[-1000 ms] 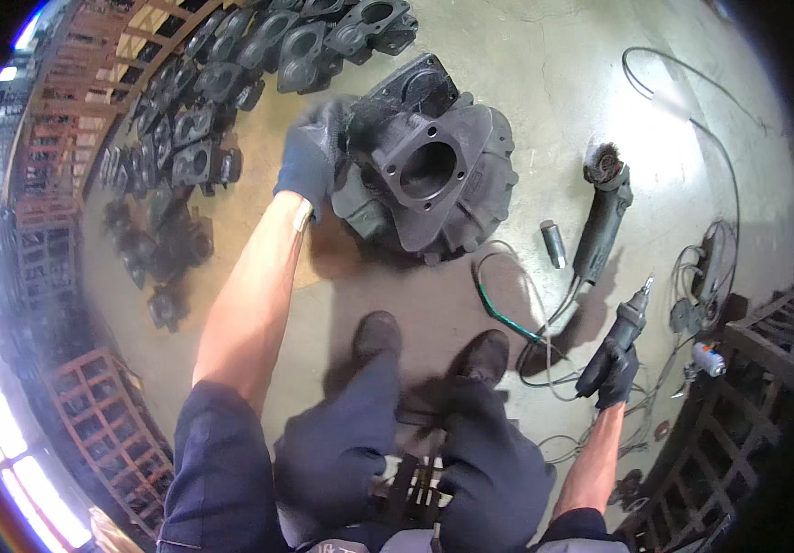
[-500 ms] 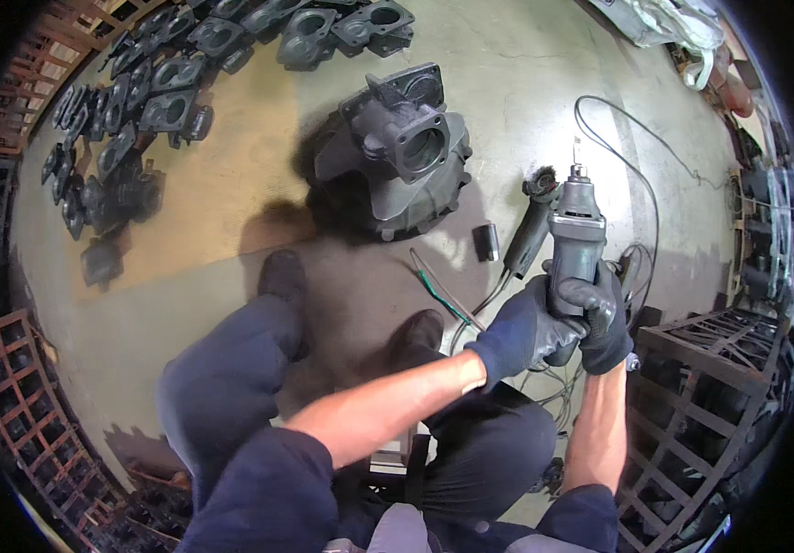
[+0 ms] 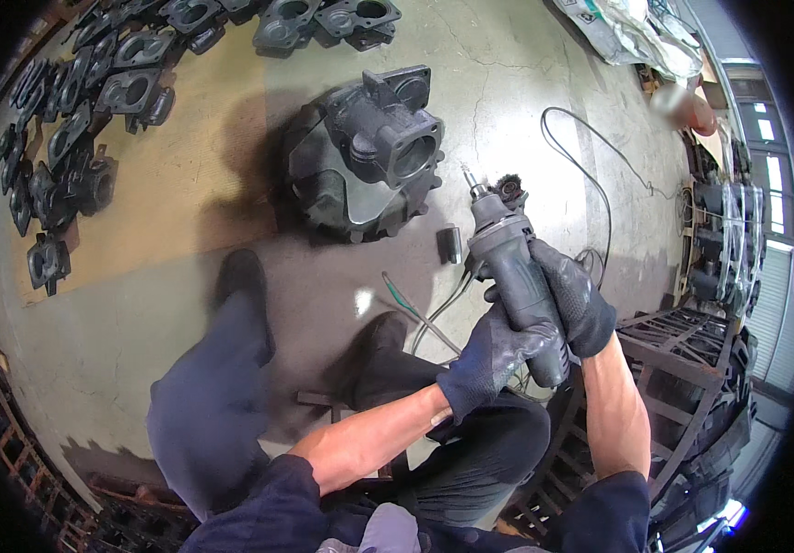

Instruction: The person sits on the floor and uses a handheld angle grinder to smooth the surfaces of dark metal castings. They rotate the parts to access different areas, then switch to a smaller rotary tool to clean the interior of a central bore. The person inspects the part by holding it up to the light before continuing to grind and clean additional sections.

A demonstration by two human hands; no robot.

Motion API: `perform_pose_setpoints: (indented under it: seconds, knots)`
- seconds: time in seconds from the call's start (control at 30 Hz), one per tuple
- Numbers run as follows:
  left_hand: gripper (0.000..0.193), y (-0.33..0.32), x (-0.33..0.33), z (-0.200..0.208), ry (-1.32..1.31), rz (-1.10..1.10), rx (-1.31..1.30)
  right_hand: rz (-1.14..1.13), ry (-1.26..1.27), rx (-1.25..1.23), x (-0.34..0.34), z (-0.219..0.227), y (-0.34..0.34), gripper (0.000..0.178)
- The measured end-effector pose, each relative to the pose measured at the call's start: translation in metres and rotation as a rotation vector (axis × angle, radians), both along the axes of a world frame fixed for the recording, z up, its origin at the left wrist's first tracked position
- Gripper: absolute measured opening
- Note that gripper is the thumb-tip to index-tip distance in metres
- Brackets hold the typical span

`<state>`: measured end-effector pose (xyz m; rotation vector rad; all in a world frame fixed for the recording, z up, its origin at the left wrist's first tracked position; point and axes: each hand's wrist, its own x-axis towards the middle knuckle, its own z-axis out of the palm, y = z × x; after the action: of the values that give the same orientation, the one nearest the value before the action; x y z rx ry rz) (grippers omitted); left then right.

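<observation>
Both my gloved hands hold a grey die grinder [image 3: 519, 276] above the floor, its thin bit pointing away from me and tilted left. My left hand [image 3: 497, 352] is closed around the body's lower left side. Wrapped along its right side is my right hand [image 3: 578, 302]. A large dark cast housing [image 3: 346, 198] with a square-flanged opening stands on the floor to the left, apart from the grinder. Behind the grinder, mostly hidden, lies a second tool with a dark round bristly head [image 3: 510, 189]. A short black cylinder [image 3: 450, 245] stands near the housing.
Several dark flanged castings [image 3: 130, 90] sit on a brown sheet [image 3: 176, 203] at the far left. Cables [image 3: 607, 212] trail over the floor. A metal lattice crate [image 3: 678, 355] stands close on the right. White sacks [image 3: 632, 37] lie at the far right.
The die grinder has swung from nearly straight ahead to tilting left, its tip now nearer the housing. My right hand has shifted along its right side. The view has turned somewhat.
</observation>
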<state>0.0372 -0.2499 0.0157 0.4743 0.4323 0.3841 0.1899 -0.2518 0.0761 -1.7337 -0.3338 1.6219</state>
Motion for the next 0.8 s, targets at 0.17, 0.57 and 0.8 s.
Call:
perform_pose_setpoints:
  seconds: [0.17,0.57,0.8]
  knots:
    - [0.042,0.011,0.001,-0.006,0.035,0.015,-0.015,-0.068,0.015,-0.057,-0.004,-0.005,0.024,0.046]
    - [0.034,0.013,0.014,0.000,-0.063,0.123,-0.201,0.253,-0.124,-0.032,-0.001,-0.004,0.057,0.034]
    - [0.032,0.037,0.016,0.008,-0.135,0.106,-0.434,0.491,-0.296,0.084,0.013,-0.009,0.075,0.035]
